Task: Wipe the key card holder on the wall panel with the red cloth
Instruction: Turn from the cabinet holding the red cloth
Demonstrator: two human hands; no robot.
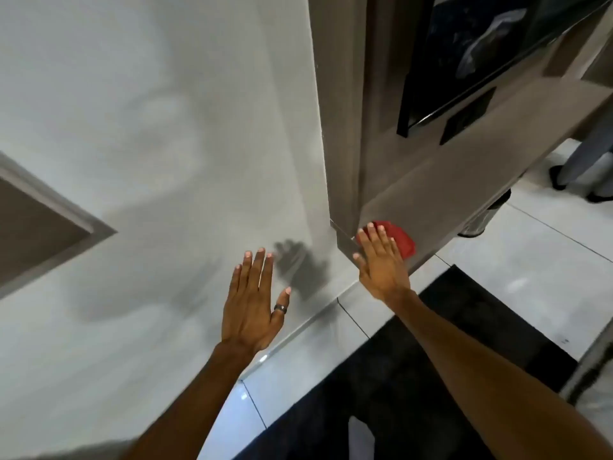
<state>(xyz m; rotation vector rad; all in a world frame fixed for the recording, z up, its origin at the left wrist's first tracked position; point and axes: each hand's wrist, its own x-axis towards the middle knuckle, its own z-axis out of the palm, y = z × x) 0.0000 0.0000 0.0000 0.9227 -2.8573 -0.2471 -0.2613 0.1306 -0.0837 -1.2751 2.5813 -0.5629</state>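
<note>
My right hand (381, 263) is stretched flat, fingers together, pressing a folded red cloth (399, 240) against the lower part of a brown wall panel (464, 180). The cloth shows beyond my fingertips and to their right. Higher on that panel sits a dark rectangular plate (467, 116), which may be the key card holder; it is well above the cloth. My left hand (253, 300) is raised with fingers spread, holding nothing, in front of the pale grey wall (166, 127); a dark ring sits on its thumb.
A black-framed screen or mirror (481, 54) hangs on the panel above the dark plate. A black mat (447, 343) lies on the white tiled floor (530, 267). A person's legs and dark shoes (577, 174) stand at the far right. A brown recessed frame (33, 227) is at the left.
</note>
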